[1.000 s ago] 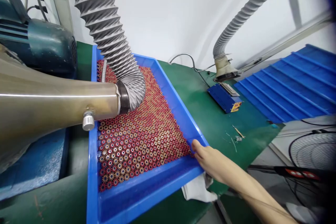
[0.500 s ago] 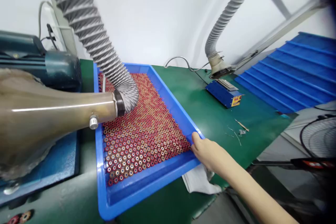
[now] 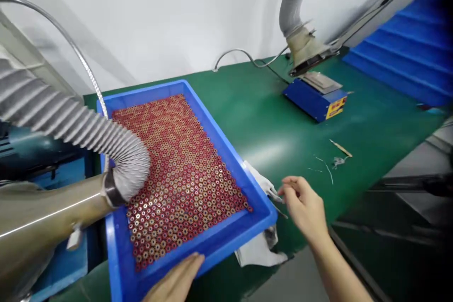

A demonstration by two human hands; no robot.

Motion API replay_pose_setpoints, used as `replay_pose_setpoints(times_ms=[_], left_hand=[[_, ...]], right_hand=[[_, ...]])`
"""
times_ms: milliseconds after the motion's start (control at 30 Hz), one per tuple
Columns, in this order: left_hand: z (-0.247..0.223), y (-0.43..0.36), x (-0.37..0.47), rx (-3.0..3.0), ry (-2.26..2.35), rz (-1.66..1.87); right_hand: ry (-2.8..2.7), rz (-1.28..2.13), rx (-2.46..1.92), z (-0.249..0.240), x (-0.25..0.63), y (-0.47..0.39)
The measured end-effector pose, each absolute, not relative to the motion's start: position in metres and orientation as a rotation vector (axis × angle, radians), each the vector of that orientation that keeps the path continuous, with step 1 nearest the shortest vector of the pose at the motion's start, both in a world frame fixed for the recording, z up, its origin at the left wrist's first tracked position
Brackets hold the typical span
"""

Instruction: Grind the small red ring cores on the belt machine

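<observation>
A blue plastic tray (image 3: pixel 231 240) lies on the green bench, its floor covered with many small red and tan toothed rings (image 3: pixel 184 165). My left hand (image 3: pixel 175 278) rests on the tray's near wall, fingers stretched out and together; its wrist is out of frame. Beside the tray's right corner, my right hand (image 3: pixel 306 207) has thumb and fingers bent into a pinch. Its fingertips meet the fingers of a white glove (image 3: pixel 260 179) lying along the tray's right side. More white cloth (image 3: pixel 260 251), perhaps a second glove, sticks out beneath the near right corner.
A grey ribbed hose (image 3: pixel 130 160) with a tan hood (image 3: pixel 53 207) overhangs the tray's left side. Farther right stands a blue box (image 3: pixel 314 96) below another hose hood (image 3: pixel 306 49). A small wooden-handled tool (image 3: pixel 341 147) and thin scraps lie on the green bench (image 3: pixel 255 113).
My right hand has let go of the tray's right corner and moved right, to the white glove. My left hand has come into view on the near wall. The view has shifted right.
</observation>
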State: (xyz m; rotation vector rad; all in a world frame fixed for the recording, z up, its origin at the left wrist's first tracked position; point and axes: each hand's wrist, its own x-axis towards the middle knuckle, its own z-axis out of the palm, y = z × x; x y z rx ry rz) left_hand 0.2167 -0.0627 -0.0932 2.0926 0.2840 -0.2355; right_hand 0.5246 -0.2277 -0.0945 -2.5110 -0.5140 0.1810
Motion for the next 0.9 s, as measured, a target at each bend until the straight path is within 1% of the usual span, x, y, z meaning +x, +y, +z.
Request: replay_pose_setpoints(times_ms=[67,133,167,267,400,600,900], left_hand=[[-0.086,-0.079,0.252,1.998,0.259,-0.424],[-0.075,-0.095,0.292,1.843,0.361,-0.705],[-0.069,-0.102,0.312,1.804,0.426,-0.746],[-0.059,-0.116,0.361,1.757,0.519,-0.736],[-0.061,-0.128,0.392,1.783,0.597,-0.700],[-0.065,-0.145,0.403,1.824,0.712,-0.754],[-0.075,-0.144,0.410,1.841,0.675,-0.840]], right_hand=[[-0.505,0.291,-2.434,-0.112,0.530,-0.233],[-0.531,0.407,-2.342,-0.123,0.534,-0.235],[-0.551,0.465,-2.293,-0.126,0.536,-0.235],[-0.574,0.584,-2.181,-0.133,0.542,-0.237],[-0.529,0.673,-2.151,-0.148,0.550,-0.246],[-0.555,0.807,-2.167,-0.170,0.546,-0.261],[-0.623,0.755,-2.268,-0.183,0.538,-0.268]])
